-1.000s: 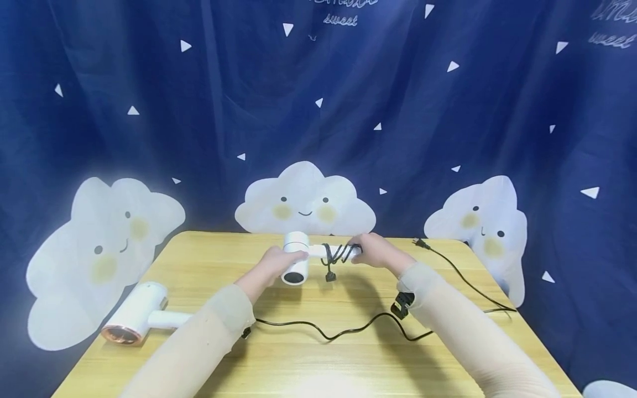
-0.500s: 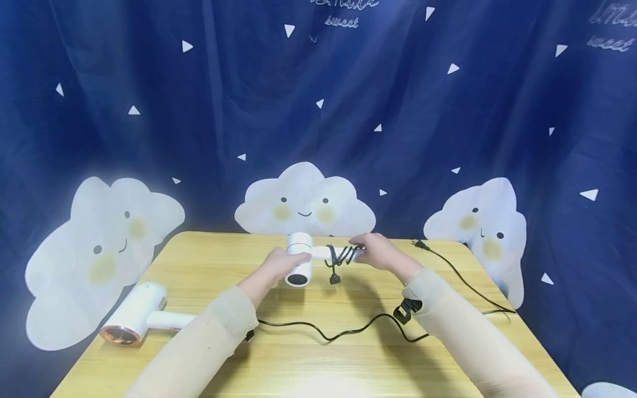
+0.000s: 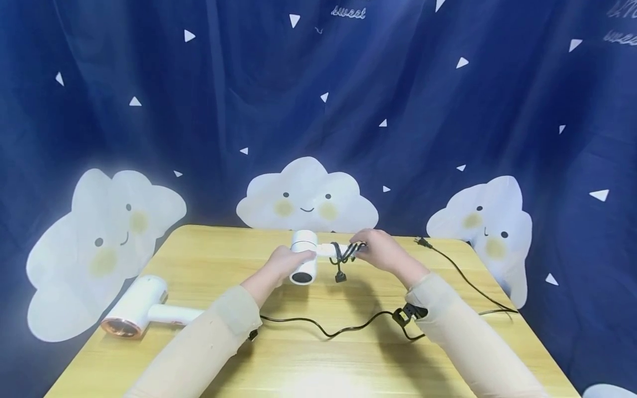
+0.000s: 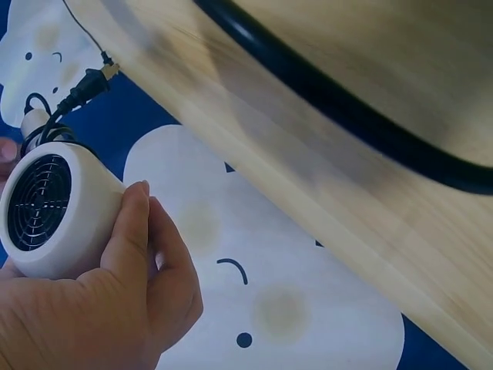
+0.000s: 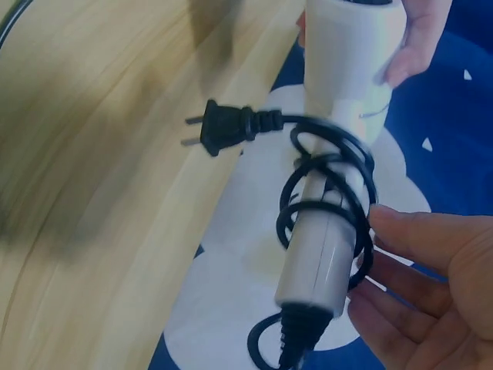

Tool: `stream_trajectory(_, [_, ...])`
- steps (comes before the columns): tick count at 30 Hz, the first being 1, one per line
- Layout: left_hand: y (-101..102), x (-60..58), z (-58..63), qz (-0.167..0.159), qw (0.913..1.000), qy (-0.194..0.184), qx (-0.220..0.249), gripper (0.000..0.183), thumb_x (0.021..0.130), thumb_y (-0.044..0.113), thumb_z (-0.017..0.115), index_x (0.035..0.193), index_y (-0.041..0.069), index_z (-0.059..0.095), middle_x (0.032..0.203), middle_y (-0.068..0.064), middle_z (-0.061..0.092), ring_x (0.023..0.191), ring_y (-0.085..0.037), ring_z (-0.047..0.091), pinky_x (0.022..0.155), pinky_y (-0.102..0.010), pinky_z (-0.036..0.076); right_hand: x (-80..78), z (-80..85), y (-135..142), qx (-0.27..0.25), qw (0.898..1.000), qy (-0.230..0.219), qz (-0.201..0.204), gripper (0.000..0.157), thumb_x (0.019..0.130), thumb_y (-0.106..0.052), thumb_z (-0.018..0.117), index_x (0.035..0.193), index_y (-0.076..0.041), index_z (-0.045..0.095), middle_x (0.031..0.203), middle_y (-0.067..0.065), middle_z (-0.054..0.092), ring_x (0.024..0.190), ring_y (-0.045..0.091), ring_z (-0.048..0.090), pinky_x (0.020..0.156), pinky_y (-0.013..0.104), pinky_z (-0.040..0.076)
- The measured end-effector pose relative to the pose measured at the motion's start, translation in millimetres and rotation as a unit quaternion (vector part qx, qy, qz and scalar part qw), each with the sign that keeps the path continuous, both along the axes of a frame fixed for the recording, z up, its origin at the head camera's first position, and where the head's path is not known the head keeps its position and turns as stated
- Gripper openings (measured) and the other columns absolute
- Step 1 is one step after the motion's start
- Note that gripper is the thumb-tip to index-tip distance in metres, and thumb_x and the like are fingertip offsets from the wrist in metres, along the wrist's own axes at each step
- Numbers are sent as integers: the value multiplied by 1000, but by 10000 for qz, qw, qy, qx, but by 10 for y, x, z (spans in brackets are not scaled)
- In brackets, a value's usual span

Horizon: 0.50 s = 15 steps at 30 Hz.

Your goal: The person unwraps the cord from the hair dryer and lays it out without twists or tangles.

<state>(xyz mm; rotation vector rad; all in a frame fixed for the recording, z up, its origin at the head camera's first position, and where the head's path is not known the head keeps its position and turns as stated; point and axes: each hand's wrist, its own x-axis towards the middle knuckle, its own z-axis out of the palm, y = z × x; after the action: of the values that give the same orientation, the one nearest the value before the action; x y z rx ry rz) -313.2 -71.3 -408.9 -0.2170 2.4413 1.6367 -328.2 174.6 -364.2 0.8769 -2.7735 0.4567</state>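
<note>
**White hair dryer held above the table, cord coiled on its handle**

The white hair dryer (image 3: pixel 304 264) is held just above the far middle of the wooden table (image 3: pixel 318 354), in front of the middle cloud on the blue backdrop (image 3: pixel 318 110). Its black cord (image 5: pixel 331 193) is wound in several loops round the handle, and the plug (image 5: pixel 219 127) hangs free from the coils, off the dryer's barrel side.

The left hand (image 3: pixel 282 264) grips the barrel of the dryer, fingers curled round the body beside its rear grille (image 4: pixel 38 202). The right hand (image 3: pixel 379 251) is at the far end of the handle, its fingers (image 5: pixel 431 247) lying against the coiled cord; whether they pinch it cannot be told.

Nearer than the held dryer, a second black cord (image 3: pixel 343 329) runs across the table. It comes from a second white hair dryer (image 3: pixel 134 312) lying well to the left of the held one, near the table's left edge. Its plug (image 3: pixel 422 241) rests to the right of the held dryer, by the far edge.
</note>
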Motion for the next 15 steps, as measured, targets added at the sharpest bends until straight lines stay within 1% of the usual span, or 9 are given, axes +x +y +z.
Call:
stream_trajectory(3, [10, -1, -3, 3, 10000, -5, -16, 65, 69, 47, 72, 107, -2, 51, 98, -12, 56, 84, -24, 56, 65, -29, 49, 42, -9, -57, -56, 9997, 220, 62, 22, 79, -13, 71, 101, -7, 68, 100, 4, 65, 85, 16, 64, 77, 31, 52])
stream_trajectory(8, [20, -1, -15, 34, 10000, 23, 2, 66, 70, 47, 71, 109, -2, 50, 99, -13, 56, 85, -24, 56, 67, -29, 49, 118, -31, -178, -54, 9984, 556, 45, 17, 79, -12, 70, 96, -8, 70, 93, 3, 65, 77, 10, 60, 68, 23, 51])
stream_trajectory(12, [30, -6, -22, 80, 10000, 51, 10, 66, 70, 47, 71, 109, -2, 50, 100, -13, 56, 85, -24, 56, 68, -29, 49, 159, -52, -267, -18, 9964, 841, -123, 15, 78, -13, 72, 93, -9, 70, 86, 2, 64, 73, 10, 58, 66, 25, 50])
stream_trajectory(15, [38, -7, -23, 98, 9999, 54, 2, 67, 71, 48, 71, 110, -2, 50, 100, -13, 56, 85, -24, 56, 68, -29, 49, 179, -86, -330, -7, 9944, 985, -396, 14, 76, -14, 74, 89, -9, 69, 81, 1, 62, 70, 12, 56, 64, 27, 49])
